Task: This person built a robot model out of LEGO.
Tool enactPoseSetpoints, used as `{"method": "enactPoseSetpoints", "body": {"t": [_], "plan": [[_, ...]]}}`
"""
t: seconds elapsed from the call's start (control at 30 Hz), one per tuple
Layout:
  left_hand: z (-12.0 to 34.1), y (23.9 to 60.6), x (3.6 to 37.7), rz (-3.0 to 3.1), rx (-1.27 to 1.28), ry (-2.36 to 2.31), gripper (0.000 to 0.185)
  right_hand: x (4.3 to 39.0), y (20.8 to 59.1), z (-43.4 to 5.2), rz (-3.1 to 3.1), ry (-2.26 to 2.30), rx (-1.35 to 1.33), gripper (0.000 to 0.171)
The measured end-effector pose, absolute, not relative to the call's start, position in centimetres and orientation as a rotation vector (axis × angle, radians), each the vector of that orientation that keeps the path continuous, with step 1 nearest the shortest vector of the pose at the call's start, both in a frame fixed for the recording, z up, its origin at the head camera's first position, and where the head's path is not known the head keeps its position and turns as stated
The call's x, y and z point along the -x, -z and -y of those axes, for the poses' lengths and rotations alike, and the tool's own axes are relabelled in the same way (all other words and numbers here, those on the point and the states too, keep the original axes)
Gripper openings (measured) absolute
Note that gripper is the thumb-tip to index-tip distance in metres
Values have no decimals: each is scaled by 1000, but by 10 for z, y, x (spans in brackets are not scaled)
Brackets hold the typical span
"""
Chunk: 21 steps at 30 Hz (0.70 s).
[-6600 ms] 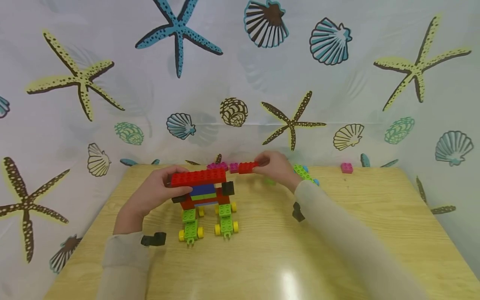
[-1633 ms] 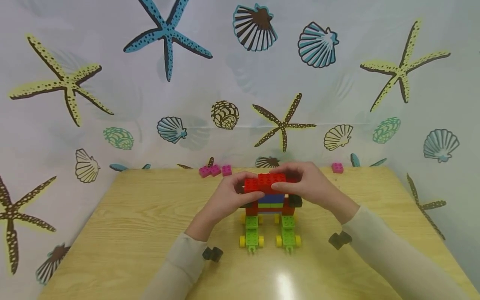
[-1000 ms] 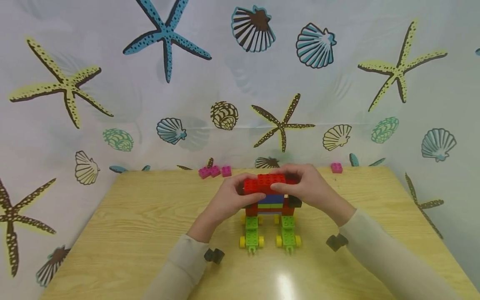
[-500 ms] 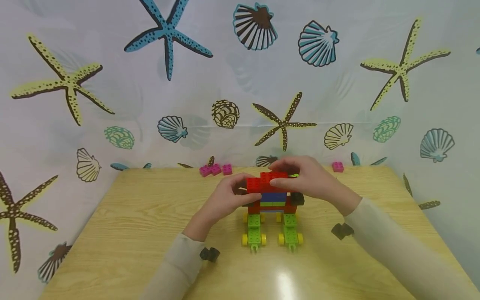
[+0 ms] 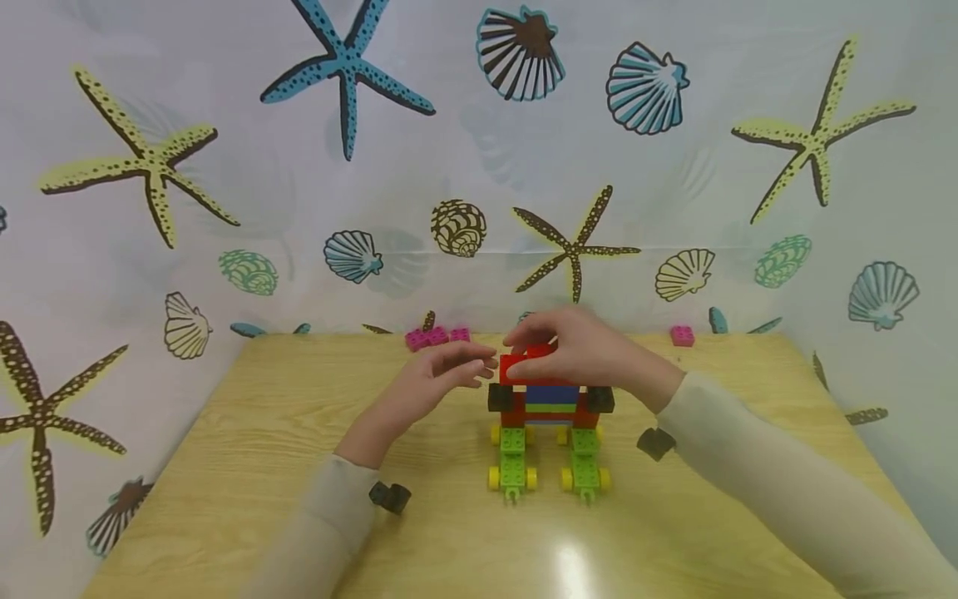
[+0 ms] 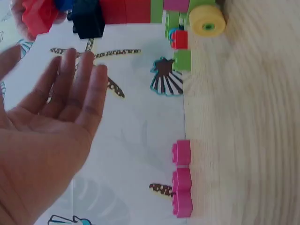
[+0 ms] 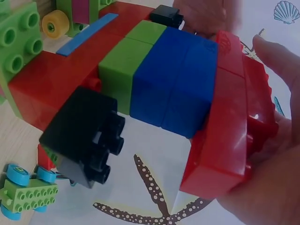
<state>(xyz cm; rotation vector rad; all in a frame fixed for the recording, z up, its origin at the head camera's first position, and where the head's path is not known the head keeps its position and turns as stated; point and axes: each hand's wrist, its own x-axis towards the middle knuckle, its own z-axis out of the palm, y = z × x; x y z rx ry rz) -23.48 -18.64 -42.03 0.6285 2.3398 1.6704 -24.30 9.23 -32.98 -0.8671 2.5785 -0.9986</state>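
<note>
A figure of toy building bricks stands upright on two green wheeled bases [image 5: 512,462] with yellow wheels. Its middle has blue bricks [image 7: 173,79] and green ones, with black bricks [image 5: 500,398] jutting out at both sides. Red bricks [image 7: 220,140] form the top, one layer stacked on another. My right hand [image 5: 576,345] grips these top red bricks, thumb along the front and fingers behind, hiding much of them. Just left of the figure, my left hand [image 5: 427,378] is held in the air, fingers extended and apart from the bricks; its palm shows in the left wrist view.
Several pink bricks [image 5: 416,339] lie at the back edge of the wooden table [image 5: 299,416], and another pink brick [image 5: 683,335] lies farther right. Behind the figure sits a green car [image 7: 30,196] with blue wheels. A curtain printed with sea shapes hangs behind.
Over several seconds the figure came to the middle and a red brick joined its top. In the last half second my left hand let go, moving left; my right hand shifted left along the top.
</note>
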Motion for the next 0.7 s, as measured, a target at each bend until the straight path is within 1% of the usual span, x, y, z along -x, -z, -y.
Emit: {"method": "enactPoseSetpoints", "body": {"t": [0.1,0.23,0.43,0.7], "plan": [[196,421,247,-2417,-587,-1668,38,243,331,-90,-2598,952,856,44],[210,425,264,-2566,-450,-1573,36,242,331,-89,-2603,942,835,40],[236,440,290,-2751,-252,-1418,42,241,333,-89,-2589,956,833,35],[268,458,322,-2932,-89,-1239,45,238,336,-92,-2570,990,824,34]]}}
